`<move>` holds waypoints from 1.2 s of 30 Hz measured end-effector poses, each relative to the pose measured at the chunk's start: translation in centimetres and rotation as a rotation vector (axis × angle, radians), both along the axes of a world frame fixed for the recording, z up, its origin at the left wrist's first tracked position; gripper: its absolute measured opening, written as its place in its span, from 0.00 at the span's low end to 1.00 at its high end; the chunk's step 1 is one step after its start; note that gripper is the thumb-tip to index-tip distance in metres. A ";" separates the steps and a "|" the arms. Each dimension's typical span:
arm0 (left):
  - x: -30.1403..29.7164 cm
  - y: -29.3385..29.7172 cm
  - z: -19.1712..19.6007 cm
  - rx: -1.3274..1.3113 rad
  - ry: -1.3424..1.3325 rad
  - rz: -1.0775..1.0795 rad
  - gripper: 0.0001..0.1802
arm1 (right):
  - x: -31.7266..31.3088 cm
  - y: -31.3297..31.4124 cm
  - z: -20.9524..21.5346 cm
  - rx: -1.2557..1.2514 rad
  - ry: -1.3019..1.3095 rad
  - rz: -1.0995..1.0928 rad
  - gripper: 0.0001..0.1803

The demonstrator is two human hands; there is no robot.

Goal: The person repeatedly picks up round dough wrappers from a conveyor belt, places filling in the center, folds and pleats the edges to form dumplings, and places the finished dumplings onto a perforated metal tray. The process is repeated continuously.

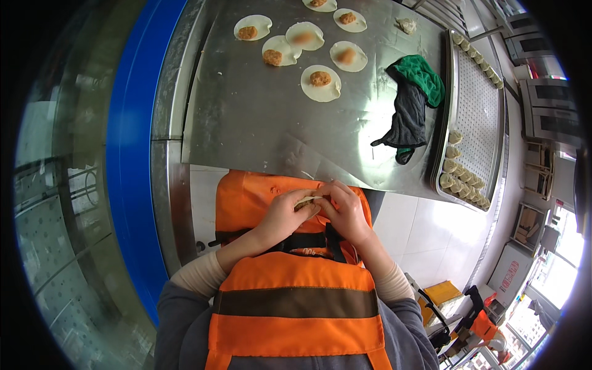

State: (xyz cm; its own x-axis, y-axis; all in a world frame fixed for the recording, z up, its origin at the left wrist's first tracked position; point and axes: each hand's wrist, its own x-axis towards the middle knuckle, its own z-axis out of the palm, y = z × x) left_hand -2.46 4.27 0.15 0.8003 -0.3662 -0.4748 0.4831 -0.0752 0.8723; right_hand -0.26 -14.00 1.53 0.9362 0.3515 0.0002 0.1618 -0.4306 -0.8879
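In front of my orange apron, just below the table's near edge, both hands meet around a partly folded dumpling point(304, 202). My left hand point(282, 217) is closed under and around it. The fingers of my right hand point(346, 211) pinch the pale dough edge from the other side. Some brownish filling shows between the fingers; the rest is hidden by them. Beyond, on the steel table point(259, 123), lie several round dough wrappers, each with a lump of filling; the nearest wrapper point(320, 92) is closest to my hands.
A perforated tray point(478, 117) on the right holds rows of folded dumplings point(465, 185) at its near and far ends. A green and dark grey cloth point(410, 102) lies beside it. A small dough scrap point(406, 25) sits farther back. A blue-framed edge point(137, 123) runs along the left.
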 end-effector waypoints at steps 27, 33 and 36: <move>1.1 0.0 1.1 0.185 -0.314 -0.165 0.20 | -0.5 0.3 1.1 0.082 0.126 -0.016 0.09; 1.0 0.4 0.3 -0.334 0.203 0.019 0.21 | 0.7 -1.2 -0.1 -0.079 -0.293 -0.018 0.08; 0.6 0.0 0.6 -0.291 0.101 0.042 0.20 | 0.5 -0.8 1.2 -0.042 -0.177 -0.016 0.09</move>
